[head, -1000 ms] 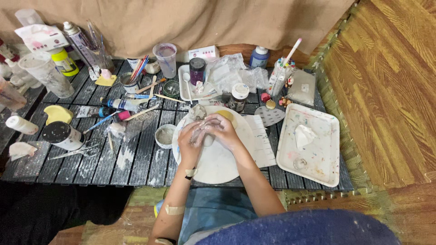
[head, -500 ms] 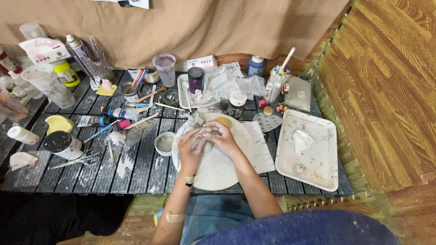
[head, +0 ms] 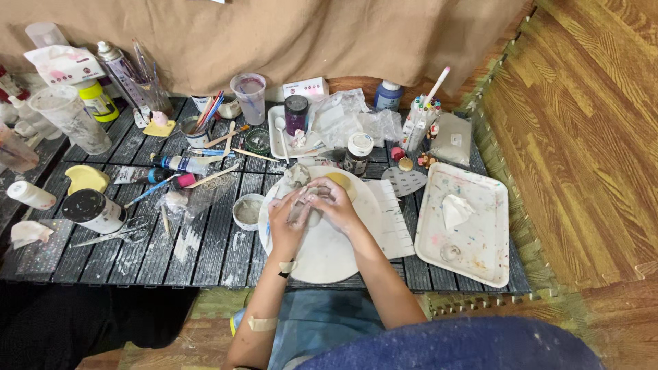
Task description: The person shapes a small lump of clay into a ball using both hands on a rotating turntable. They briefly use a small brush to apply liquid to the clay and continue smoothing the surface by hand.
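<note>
Hands (left [head: 286, 223], right [head: 336, 205]) pinch grey clay lump [head: 301, 209] over white round board [head: 322, 247]; small cup [head: 247, 211] beside.

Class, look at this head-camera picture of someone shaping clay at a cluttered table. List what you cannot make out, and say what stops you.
- Grey clay: mostly covered by the left hand and right hand; its shape is unclear.
- Each hand's grip: the fingertips overlap, so the hold is unclear.
- Small bowl: contents too small to tell.
- Figurines beside the white tray: too tiny to identify.
- Bottles at the left: cut off by the picture's edge.
</note>
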